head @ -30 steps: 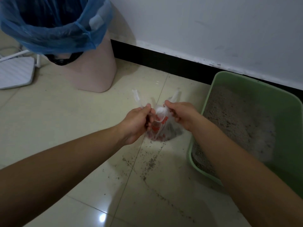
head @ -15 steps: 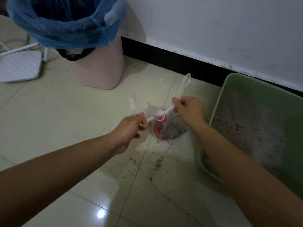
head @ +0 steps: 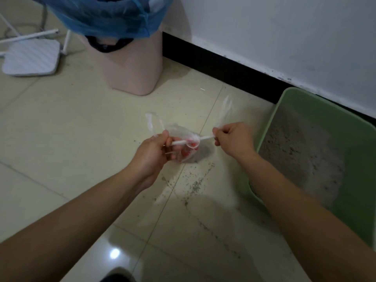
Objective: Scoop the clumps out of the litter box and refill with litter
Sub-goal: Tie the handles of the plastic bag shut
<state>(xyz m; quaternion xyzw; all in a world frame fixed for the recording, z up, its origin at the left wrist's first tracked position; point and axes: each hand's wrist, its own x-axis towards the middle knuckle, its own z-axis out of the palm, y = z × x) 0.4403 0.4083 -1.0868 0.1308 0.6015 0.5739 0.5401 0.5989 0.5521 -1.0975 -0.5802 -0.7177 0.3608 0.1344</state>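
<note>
A small clear plastic bag (head: 190,148) with red print and grey clumps inside hangs above the floor between my hands. My left hand (head: 151,154) pinches one bag handle and my right hand (head: 234,140) pinches the other, with the handles pulled taut into a knot between them. The loose handle ends stick up past each fist. The green litter box (head: 301,102) with grey litter (head: 301,151) sits on the floor to the right, against the wall.
A pink bin (head: 134,64) lined with a blue bag (head: 109,19) stands at the back left. A white router (head: 30,58) lies on the floor left of it. Spilled litter grains (head: 195,184) dot the tiles beside the box.
My hands have drawn apart, pulling the bag handles tight into a knot. The view has shifted, so the bin and box sit lower and closer.
</note>
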